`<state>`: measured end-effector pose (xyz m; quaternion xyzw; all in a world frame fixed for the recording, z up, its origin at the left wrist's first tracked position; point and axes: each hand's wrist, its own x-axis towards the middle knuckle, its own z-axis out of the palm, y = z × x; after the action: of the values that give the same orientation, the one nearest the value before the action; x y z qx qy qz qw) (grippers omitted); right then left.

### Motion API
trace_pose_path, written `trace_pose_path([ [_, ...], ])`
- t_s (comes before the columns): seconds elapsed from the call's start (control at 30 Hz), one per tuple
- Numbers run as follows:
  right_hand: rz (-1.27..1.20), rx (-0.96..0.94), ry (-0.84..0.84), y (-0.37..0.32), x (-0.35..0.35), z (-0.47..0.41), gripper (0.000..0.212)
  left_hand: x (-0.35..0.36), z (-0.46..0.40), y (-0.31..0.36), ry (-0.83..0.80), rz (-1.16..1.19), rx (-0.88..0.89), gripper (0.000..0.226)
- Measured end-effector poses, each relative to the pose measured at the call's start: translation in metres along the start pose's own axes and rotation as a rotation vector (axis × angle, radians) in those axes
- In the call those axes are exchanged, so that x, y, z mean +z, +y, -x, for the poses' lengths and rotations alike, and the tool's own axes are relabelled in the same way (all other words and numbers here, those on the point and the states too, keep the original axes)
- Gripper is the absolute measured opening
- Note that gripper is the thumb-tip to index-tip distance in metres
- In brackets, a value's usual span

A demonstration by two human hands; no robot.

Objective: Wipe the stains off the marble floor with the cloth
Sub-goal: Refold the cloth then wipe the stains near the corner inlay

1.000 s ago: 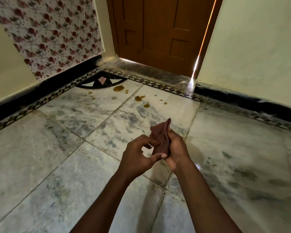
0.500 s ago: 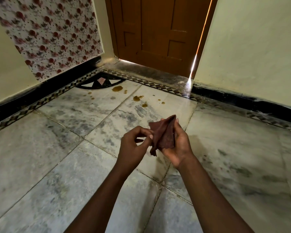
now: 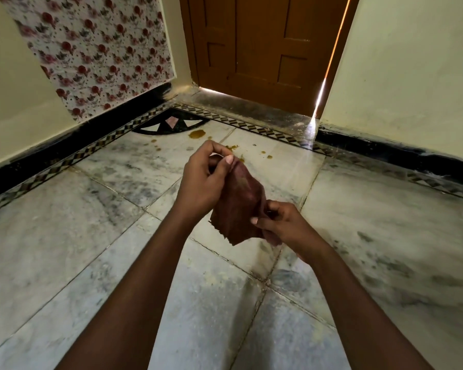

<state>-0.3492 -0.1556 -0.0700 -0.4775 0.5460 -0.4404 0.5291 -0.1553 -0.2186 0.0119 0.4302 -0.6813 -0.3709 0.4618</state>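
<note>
Two hands, one cloth, stains unwiped

Both hands pinching one cloth (image 3: 238,206) in the air above the marble floor (image 3: 96,236); left hand (image 3: 206,180) curled round the far upper corner, thumb and fingertips nipped on the edge; right hand (image 3: 284,228) curled round the near lower corner, thumb pressed onto the fabric; dark brown-red fabric stretched slantwise from one pinch to the other, a ragged lower edge hanging free below the right grip; touching no floor anywhere.

Beyond the upper grip, toward the wooden door (image 3: 262,49): stains (image 3: 197,134) on the marble, yellowish-brown; largest blob just past and left of the left hand, beside the dark inlaid corner (image 3: 169,125); smaller drops scattered to either side of the upper pinch.

Risks, as judgement only: one corner slipping from a light fingertip pinch, dropping the cloth half folded and leaving a thin edge to wipe with; loose ragged edge dragging through the big blob first and smearing it wider across the pale tile; wet residue pushed into the grout line running under the grips; a small drop hidden behind the left hand missed altogether.

Count: one cloth; two hands, both gripping; one large blob; roughly seven or eight small drops visible, exact number unsure since the left hand covers some; one door; one floral panel (image 3: 96,49) on the wall left of the grip.
</note>
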Motion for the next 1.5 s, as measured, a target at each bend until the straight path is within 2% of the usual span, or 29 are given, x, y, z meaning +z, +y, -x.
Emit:
trace_pose_path([
  [0.13,-0.023,-0.047,-0.084,-0.01,0.003,0.005,0.029,-0.011,-0.014,0.013,-0.194,-0.038,-0.045,0.007],
  [0.23,-0.008,-0.091,-0.091,-0.017,0.012,0.005,0.026,-0.016,-0.023,0.012,-0.264,-0.027,-0.122,0.01],
  [0.3,-0.008,-0.11,-0.067,-0.02,0.015,0.004,0.02,-0.018,-0.024,-0.002,-0.218,-0.021,-0.176,0.015],
  [0.37,-0.029,-0.092,-0.043,-0.024,0.018,0.006,0.019,-0.016,-0.016,-0.03,-0.103,-0.036,-0.273,0.023],
  [0.43,-0.032,-0.053,-0.018,-0.027,0.019,0.006,0.017,-0.011,0.002,-0.063,0.024,-0.109,-0.446,0.042],
  [0.5,-0.034,-0.016,0.019,-0.027,0.017,0.006,0.016,0.001,0.024,-0.091,0.032,-0.154,-0.644,0.064],
  [0.6,-0.147,0.048,0.061,-0.032,0.015,0.007,0.021,0.022,0.061,-0.113,-0.228,0.112,-0.955,0.097],
  [0.67,-0.25,0.08,0.022,-0.04,0.014,0.01,0.027,0.036,0.081,-0.11,-0.356,0.447,-1.02,0.113],
  [0.7,-0.279,0.094,-0.004,-0.044,0.014,0.011,0.03,0.042,0.086,-0.106,-0.33,0.6,-1.027,0.112],
  [0.8,-0.299,0.131,-0.048,-0.048,0.011,0.012,0.05,0.052,0.083,-0.093,-0.064,1.001,-1.041,0.1],
  [0.87,-0.324,0.136,-0.032,-0.044,0.006,0.01,0.063,0.052,0.074,-0.085,0.028,1.138,-1.045,0.098],
  [0.93,-0.29,0.104,0.032,-0.04,-0.004,0.008,0.067,0.048,0.067,-0.077,-0.015,1.014,-1.018,0.091],
  [0.97,-0.237,0.08,0.079,-0.038,-0.009,0.007,0.065,0.048,0.064,-0.075,-0.021,0.936,-0.994,0.079],
  [1.03,-0.117,0.035,0.163,-0.035,-0.019,0.006,0.05,0.05,0.057,-0.072,-0.02,0.794,-0.902,0.062],
  [1.17,-0.002,0.024,0.249,-0.026,-0.032,0.01,0.03,0.053,0.054,-0.074,0.0,0.624,-0.714,0.071],
  [1.3,0.001,0.058,0.272,-0.017,-0.036,0.016,0.028,0.052,0.058,-0.08,-0.047,0.517,-0.586,0.04],
  [1.4,0.024,0.078,0.254,-0.009,-0.038,0.019,0.032,0.053,0.059,-0.085,-0.101,0.443,-0.614,0.034],
  [1.5,0.044,0.082,0.195,-0.004,-0.039,0.024,0.038,0.055,0.062,-0.09,-0.168,0.48,-0.755,0.045],
])
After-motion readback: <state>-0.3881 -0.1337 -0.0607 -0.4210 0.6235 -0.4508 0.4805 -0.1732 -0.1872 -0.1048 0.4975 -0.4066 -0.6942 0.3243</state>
